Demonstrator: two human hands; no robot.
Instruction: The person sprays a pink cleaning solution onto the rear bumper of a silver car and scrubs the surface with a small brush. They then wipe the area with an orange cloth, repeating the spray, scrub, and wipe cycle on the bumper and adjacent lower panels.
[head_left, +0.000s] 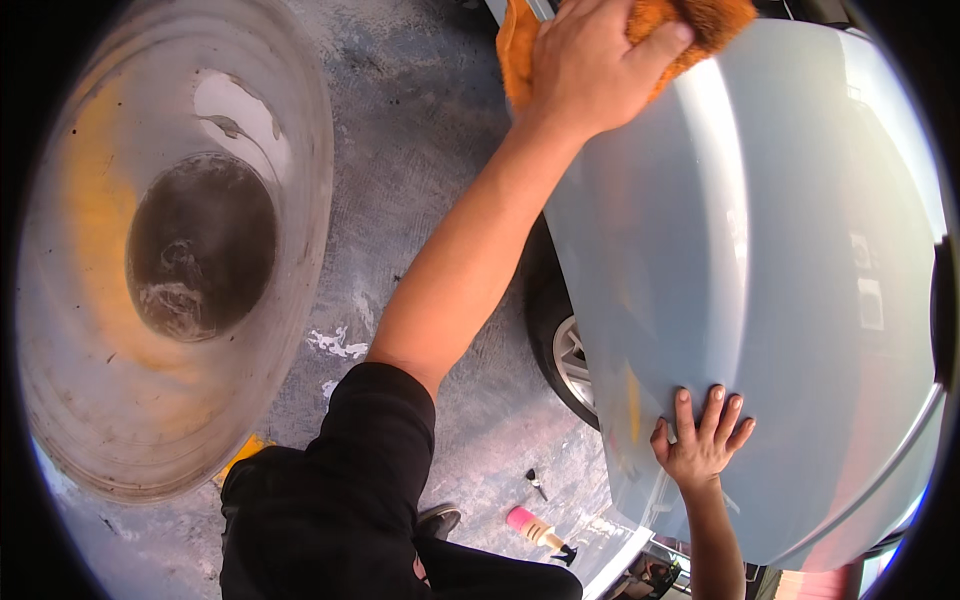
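At the top, my left hand (589, 64) presses an orange plush cloth (517, 56) against the far part of a pale silver-blue car body panel (660, 247), probably the hood. My thumb lies over the cloth, and the fingertips are cut off by the picture's upper edge. Lower down, my right hand (703, 444) rests flat on the same panel with spread fingers and holds nothing. A bright band of reflected light runs along the glossy paint between the two hands. Below the panel's left edge, a car wheel (574, 360) is partly hidden.
A large round whitish container (300, 247) with a dark round middle stands at left. On the stained floor (480, 420) lie a pink-and-cream spray bottle (531, 526) with a black trigger and a small brush (536, 484). My shoe (439, 519) is close by.
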